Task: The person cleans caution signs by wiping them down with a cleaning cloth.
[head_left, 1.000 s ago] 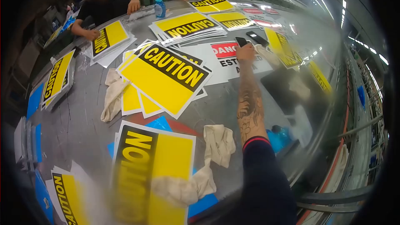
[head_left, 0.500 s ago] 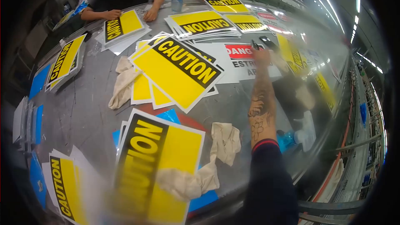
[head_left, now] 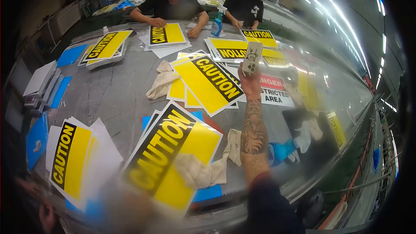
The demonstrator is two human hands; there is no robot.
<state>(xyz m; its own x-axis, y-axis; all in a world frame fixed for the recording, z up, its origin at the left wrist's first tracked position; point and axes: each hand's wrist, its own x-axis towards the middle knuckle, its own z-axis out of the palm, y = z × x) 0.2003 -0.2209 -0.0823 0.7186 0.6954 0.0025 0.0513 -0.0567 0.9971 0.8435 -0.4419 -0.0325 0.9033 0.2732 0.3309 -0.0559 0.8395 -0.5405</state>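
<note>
A white smartphone point(head_left: 252, 57) with several camera lenses and a dark drawing on its back is gripped upright in my right hand point(head_left: 250, 82). It is raised over the table, overlapping a yellow-and-black CAUTION sign behind it. Just past my wrist lies a red-and-white DANGER sign point(head_left: 277, 97). Left of my hand a fanned stack of CAUTION signs point(head_left: 203, 80) rests on the table. Nearer me, another CAUTION sign point(head_left: 173, 147) has a cream cloth point(head_left: 199, 171) lying across it. My left hand does not show clearly anywhere.
Two people sit across the table point(head_left: 117, 104), one with a hand point(head_left: 194, 31) beside a CAUTION sign. Spray bottles stand at the back point(head_left: 217, 24) and lie at right point(head_left: 281, 151). More signs point(head_left: 69, 158) are at left. A dim hand point(head_left: 47, 216) shows at the lower left edge.
My right hand has lifted from the DANGER sign and moved left, now holding up the phone. The view has tilted up and shifted left.
</note>
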